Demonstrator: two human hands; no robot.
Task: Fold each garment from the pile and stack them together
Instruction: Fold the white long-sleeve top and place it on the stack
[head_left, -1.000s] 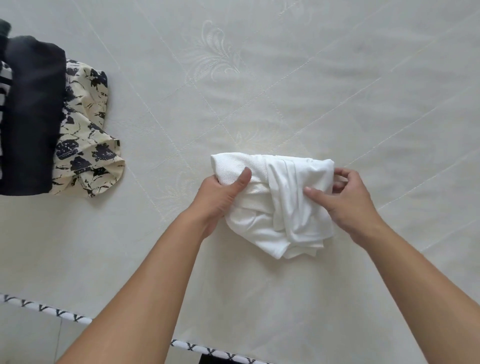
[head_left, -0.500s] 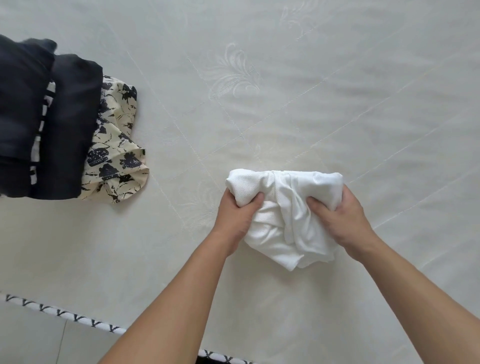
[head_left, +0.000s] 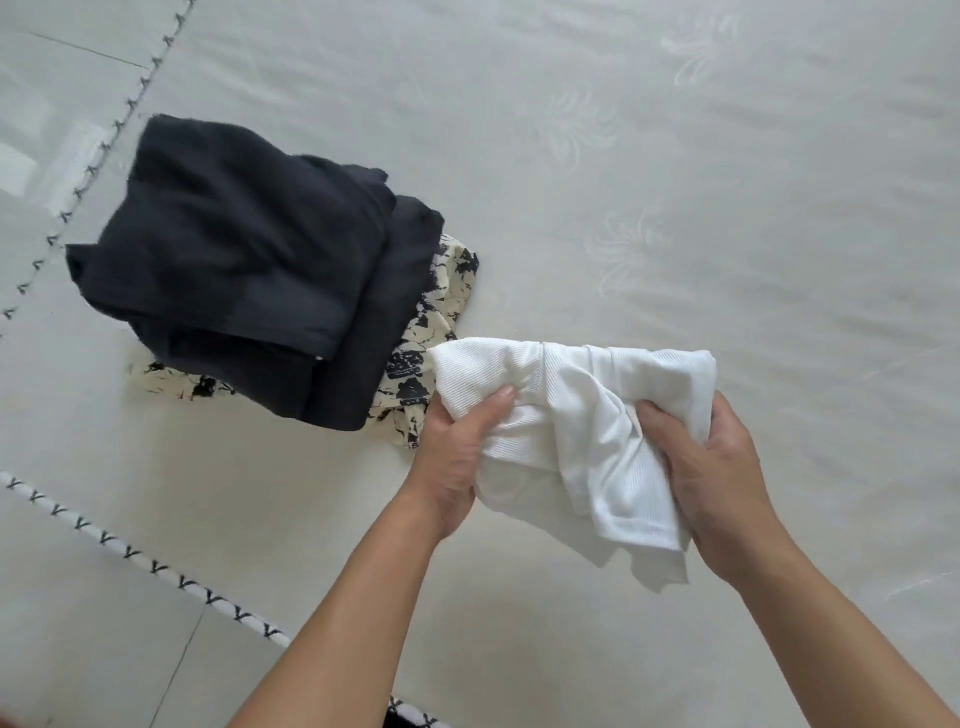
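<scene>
A folded white ribbed garment (head_left: 582, 415) hangs lifted off the pale surface, held between both hands. My left hand (head_left: 457, 457) grips its left side, thumb on top. My right hand (head_left: 711, 478) grips its right side. To the left lies a stack: a dark navy folded garment (head_left: 234, 249) on top, a second dark piece (head_left: 374, 322) under it, and a cream garment with black print (head_left: 415, 364) at the bottom. The white garment's upper left corner is close to the stack's right edge, over the printed cloth.
Everything rests on a cream quilted mattress (head_left: 675, 156) with faint leaf patterns. Its piped edge (head_left: 156, 566) with black marks runs diagonally at the lower left and up the far left. Grey floor tiles (head_left: 78, 649) show beyond it.
Both hands closed on the white garment, lifted it off the mattress and carried it left toward the stack. The view swung left, bringing the whole stack into sight.
</scene>
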